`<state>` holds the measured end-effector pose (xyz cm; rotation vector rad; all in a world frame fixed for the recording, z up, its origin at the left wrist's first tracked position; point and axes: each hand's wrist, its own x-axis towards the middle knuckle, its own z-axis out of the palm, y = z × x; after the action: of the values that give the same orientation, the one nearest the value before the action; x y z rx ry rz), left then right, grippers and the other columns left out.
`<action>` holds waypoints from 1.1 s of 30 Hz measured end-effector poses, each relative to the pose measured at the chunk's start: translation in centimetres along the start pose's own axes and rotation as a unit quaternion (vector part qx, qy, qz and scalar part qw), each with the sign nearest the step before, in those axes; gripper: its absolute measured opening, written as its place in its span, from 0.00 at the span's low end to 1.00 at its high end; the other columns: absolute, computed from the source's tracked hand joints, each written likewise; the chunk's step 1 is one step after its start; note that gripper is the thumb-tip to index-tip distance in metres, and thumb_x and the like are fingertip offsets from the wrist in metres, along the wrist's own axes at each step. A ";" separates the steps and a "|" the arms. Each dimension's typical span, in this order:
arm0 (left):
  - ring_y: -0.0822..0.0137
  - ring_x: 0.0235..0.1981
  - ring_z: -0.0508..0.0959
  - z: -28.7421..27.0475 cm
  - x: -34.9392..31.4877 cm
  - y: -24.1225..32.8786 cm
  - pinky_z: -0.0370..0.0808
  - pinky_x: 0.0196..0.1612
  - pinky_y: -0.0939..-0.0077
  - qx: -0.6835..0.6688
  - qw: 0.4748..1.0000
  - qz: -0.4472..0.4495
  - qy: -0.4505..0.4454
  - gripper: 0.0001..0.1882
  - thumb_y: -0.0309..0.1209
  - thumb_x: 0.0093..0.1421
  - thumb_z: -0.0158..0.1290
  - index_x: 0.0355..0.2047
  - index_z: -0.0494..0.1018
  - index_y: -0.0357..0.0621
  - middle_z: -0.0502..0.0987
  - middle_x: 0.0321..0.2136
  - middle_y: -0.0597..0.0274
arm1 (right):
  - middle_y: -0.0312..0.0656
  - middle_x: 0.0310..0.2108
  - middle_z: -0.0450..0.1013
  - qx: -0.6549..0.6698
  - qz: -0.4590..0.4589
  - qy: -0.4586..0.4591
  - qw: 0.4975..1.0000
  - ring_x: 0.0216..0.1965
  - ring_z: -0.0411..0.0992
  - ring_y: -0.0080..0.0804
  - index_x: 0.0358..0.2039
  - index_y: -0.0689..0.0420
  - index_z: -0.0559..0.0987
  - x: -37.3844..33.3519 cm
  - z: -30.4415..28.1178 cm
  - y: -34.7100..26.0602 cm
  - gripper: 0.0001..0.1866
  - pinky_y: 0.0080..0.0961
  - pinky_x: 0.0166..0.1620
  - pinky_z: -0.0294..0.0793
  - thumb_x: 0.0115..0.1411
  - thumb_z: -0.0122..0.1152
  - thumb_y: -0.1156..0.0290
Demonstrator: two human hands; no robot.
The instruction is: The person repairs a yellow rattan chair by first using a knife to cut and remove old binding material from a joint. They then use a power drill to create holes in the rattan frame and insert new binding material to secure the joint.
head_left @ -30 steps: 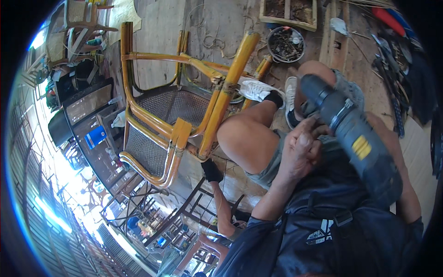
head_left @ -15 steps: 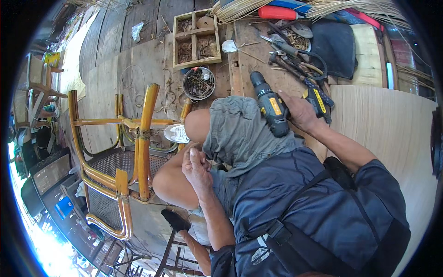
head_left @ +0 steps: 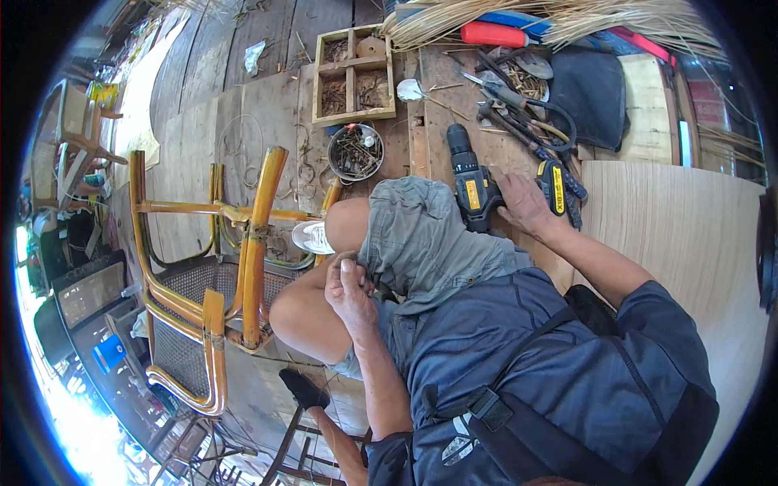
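Note:
My right hand (head_left: 525, 204) is wrapped over the handle of a black and yellow cordless drill (head_left: 472, 180). The drill lies beside my right leg with its chuck pointing away from me, and its battery shows past the hand on the right. My left hand (head_left: 352, 293) hovers over my left thigh, fingers curled in and thumb raised against them. Whether something small is pinched there is hidden. To the left stands a rattan chair frame (head_left: 258, 243) of glossy bent poles, with a woven mesh panel (head_left: 180, 356).
Ahead are a metal pot of small pieces (head_left: 356, 154) and a divided wooden box (head_left: 391, 81). Hand tools (head_left: 510, 105) and a black pad (head_left: 590, 99) lie at the far right. Rattan strands (head_left: 454, 20) cross the back. A smooth board (head_left: 673, 235) sits on the right.
The drill has turned slightly, its chuck pointing straighter away, with my right hand still over the handle. My left hand stays curled with its thumb a little higher. The whole view has shifted slightly.

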<state>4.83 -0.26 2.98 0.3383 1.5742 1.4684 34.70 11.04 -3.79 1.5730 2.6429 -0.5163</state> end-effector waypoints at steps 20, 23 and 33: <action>0.64 0.28 0.73 -9.1 13.0 14.2 0.70 0.35 0.70 0.433 0.854 0.218 0.189 0.19 0.38 0.60 0.48 0.39 0.73 0.28 0.76 0.29 0.51 | 0.59 0.37 0.66 0.031 0.130 0.126 0.983 0.41 0.66 0.56 0.43 0.62 0.68 12.8 -2.3 10.0 0.17 0.43 0.44 0.66 0.54 0.53 0.69; 0.51 0.31 0.75 -9.8 16.5 14.3 0.70 0.37 0.63 0.561 0.798 0.147 0.167 0.25 0.45 0.59 0.47 0.39 0.73 0.29 0.76 0.32 0.40 | 0.60 0.37 0.69 0.045 0.250 0.110 0.961 0.41 0.67 0.57 0.43 0.63 0.69 10.8 -3.9 5.7 0.17 0.45 0.44 0.65 0.58 0.42 0.66; 0.51 0.39 0.76 -13.2 24.6 9.8 0.69 0.42 0.64 0.557 0.816 -0.047 0.146 0.37 0.56 0.47 0.55 0.36 0.74 0.25 0.75 0.35 0.37 | 0.40 0.30 0.72 0.439 -0.086 -0.103 0.888 0.32 0.70 0.25 0.48 0.59 0.71 10.3 -7.5 -21.2 0.18 0.20 0.36 0.69 0.58 0.54 0.66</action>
<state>-21.94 11.72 -0.66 0.6936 2.5490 0.3523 12.60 12.73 7.05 1.2536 2.4927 -1.9756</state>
